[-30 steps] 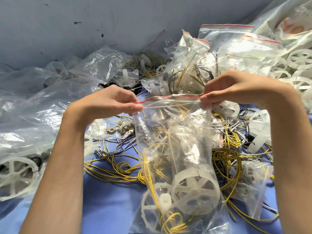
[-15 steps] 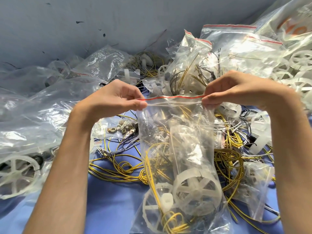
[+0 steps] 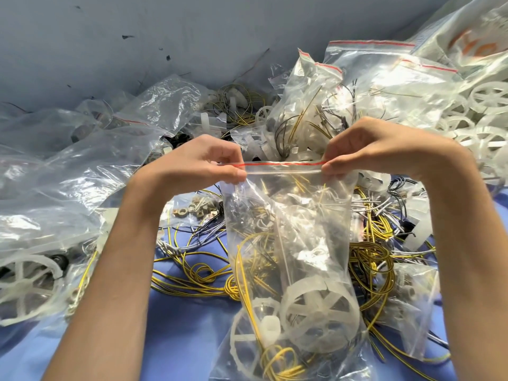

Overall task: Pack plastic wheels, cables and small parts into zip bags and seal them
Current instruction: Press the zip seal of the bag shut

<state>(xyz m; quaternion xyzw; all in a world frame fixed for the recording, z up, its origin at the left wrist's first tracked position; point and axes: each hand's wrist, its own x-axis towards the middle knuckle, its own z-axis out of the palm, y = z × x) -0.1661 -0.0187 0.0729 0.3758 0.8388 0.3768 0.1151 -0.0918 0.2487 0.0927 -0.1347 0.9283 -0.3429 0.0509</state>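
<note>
- While the left hand (image 3: 198,163) and the right hand (image 3: 379,149) each pinch one top corner, a clear plastic zip bag with a red stripe along its mouth (image 3: 288,215) hangs stretched between them. Its lower end reaches down to the blue worktop (image 3: 178,325).
- Left hand: thumb and curled fingers clamp the bag's left corner.
- Right hand: same grip on the right corner, with the fingers folded over the strip.
- The stripe runs level and taut from hand to hand. Cannot tell whether the zip seam under it is fully pressed together.
- Inside the bag, below the hands:
  - a translucent white spoked plastic wheel (image 3: 321,312)
  - a second white wheel (image 3: 247,334), lower and toward the left-hand side, touching the first
  - a small white plastic block (image 3: 270,328) between the two wheels
  - loops of thin yellow cable (image 3: 247,276)
- Below the left hand, on the worktop: a loose tangle of yellow cables (image 3: 192,281). A cluster of small metal nuts (image 3: 198,210) lies just under the left wrist.
- Below the right hand, beside the bag: a coil of yellow-and-dark cables (image 3: 371,259) mixed with grey wires.
- Beyond the right hand: a heap of filled red-striped zip bags (image 3: 371,67). To their right is a pile of loose white wheels (image 3: 489,94).
- Left of the left hand: crumpled clear bags (image 3: 68,188), with a white spoked wheel (image 3: 24,287) under the plastic nearest the left forearm.
</note>
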